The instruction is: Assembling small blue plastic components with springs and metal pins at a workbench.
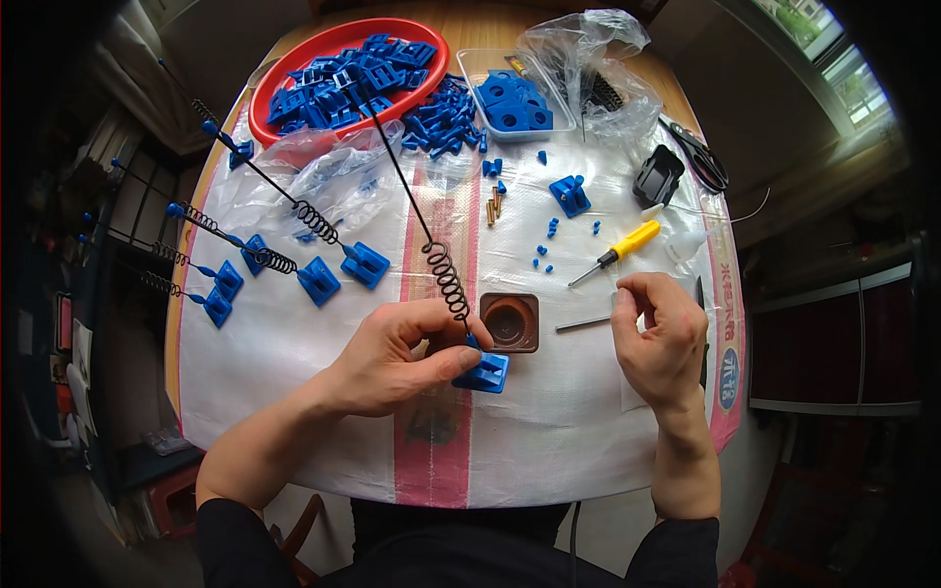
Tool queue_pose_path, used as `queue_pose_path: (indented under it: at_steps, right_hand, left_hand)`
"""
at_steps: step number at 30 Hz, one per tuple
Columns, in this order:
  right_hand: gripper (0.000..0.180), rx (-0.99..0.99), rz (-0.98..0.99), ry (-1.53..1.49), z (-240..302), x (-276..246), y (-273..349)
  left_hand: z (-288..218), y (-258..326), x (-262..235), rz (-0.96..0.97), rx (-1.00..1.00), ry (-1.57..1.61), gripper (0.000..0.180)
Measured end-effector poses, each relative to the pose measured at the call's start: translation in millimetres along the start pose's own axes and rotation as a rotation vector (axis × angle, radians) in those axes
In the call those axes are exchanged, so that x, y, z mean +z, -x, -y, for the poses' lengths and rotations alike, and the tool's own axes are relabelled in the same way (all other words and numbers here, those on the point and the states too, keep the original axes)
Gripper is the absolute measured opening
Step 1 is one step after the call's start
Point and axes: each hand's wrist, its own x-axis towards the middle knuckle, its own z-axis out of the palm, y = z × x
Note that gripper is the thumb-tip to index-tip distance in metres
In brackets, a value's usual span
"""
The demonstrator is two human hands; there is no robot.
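My left hand [387, 358] pinches the blue plastic base [487, 376] of a spring rod near the middle of the table. From that base rises a black rod [402, 167] with a coiled spring [449, 279] low on it, leaning up and to the left. My right hand [663, 333] is closed on a thin grey metal rod [584, 322], which points left. Between the hands lies a square brown dish [533, 328] with a round hollow. Just beyond my right hand is a screwdriver [634, 241] with a yellow handle.
Several blue-based spring rods [365, 266] stand at the left. At the back are a red basin [259, 113] of blue parts, a clear box [567, 118] of blue plates and a plastic bag [627, 108]. Scissors [711, 171] and a black case [658, 177] lie at the right.
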Motion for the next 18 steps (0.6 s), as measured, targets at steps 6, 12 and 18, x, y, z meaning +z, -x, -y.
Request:
queue_pose_path:
  at_steps: [6,12,18]
  right_hand:
    - [0.017,-0.214,0.377,-0.328,7,-3,7]
    - [0.075,-0.246,0.578,-0.543,19,3,13]
    - [0.072,-0.281,0.512,-0.821,7,25,22]
  left_hand:
    - [-4,9,10,0.056,0.245,-0.236,0.016]
    - [-3,10,21,0.048,0.387,-0.257,0.028]
    - [4,7,26,0.125,0.592,-0.289,0.032]
